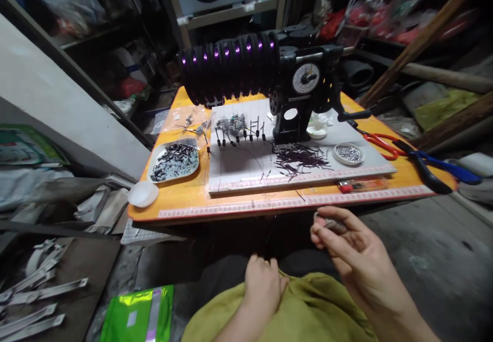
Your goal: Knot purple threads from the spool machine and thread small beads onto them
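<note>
My left hand [264, 282] is closed above my lap, knuckles up. Its fingertips are turned away, so whatever they may hold is hidden. To the right, just off the table's front edge, my right hand [348, 247] is raised with thumb and fingers pinched together. Anything in that pinch is too small to make out. Beyond the hands stands a black machine [295, 113] with a dial, a crank and a row of purple-lit spools [231, 67]. Below the spools, several small black weights [250, 136] hang on fine threads. Dark short tube pieces [300, 159] lie on the white board [239, 172].
On the orange table [173, 193] are a tray of small parts [175, 159], a white cup [143, 194], a dish of silvery bits [348, 153], a cutter knife [362, 185] and red-handled scissors [381, 146]. Blue-black pliers [431, 170] overhang the right edge. A green packet [138, 314] lies lower left.
</note>
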Tool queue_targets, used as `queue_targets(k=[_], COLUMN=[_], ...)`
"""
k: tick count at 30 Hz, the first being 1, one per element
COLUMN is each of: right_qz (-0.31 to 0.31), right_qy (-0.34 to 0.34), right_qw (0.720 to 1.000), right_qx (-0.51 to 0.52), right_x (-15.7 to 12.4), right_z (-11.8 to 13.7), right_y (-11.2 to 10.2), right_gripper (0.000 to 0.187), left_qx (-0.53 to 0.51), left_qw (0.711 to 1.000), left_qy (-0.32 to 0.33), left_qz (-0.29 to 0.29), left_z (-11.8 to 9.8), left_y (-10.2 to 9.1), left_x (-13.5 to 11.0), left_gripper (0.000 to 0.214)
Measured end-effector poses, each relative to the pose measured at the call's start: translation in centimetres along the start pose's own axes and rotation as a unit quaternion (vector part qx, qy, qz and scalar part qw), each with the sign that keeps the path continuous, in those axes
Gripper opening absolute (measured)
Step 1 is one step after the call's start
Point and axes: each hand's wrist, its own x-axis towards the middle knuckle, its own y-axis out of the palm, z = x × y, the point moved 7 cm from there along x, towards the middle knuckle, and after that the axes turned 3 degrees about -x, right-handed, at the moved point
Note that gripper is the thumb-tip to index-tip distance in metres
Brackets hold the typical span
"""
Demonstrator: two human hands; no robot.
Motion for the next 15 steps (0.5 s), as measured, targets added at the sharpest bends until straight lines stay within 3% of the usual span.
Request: queue_targets(k=[2, 5, 7, 11, 13, 15], right_qz=[-0.001, -0.002, 0.007, 0.018, 0.033, 0.064], right_qy=[0.009, 0.014, 0.014, 0.017, 0.026, 0.047], right_qw=[1.0, 1.0, 1.0, 0.999, 0.999, 0.997], right_qx=[0.005, 0.002, -0.005, -0.024, -0.03, -0.019], right_x=[-0.2, -0.1, 0.0, 0.0, -0.2, -0.8], right_z=[-0.2, -0.7, -1.0, -1.7, -1.9, -2.2], right_y=[0.0, -0.2, -0.2, 0.2, 1.0, 2.4], right_gripper=[0.033, 0.035, 0.037, 0.038, 0.036, 0.035], left_qx=[-0.01, -0.052, -0.099, -0.212, -0.383, -0.465], left_qw=[0.998, 0.993, 0.989, 0.969, 0.901, 0.848], left_qy=[-0.025, -0.057, -0.076, -0.13, -0.171, -0.191], left_qz=[0.062, 0.091, 0.075, -0.013, -0.111, -0.168], left_z=[0.2, 0.9, 1.5, 2.6, 3.1, 2.9], left_y=[0.8, -0.2, -1.9, -6.0, -8.1, -9.6], left_x=[-0.2, -1.5, -2.8, -6.0, -7.5, -8.6], left_gripper=[0.025, 0.016, 0.019, 0.039, 0.033, 0.035])
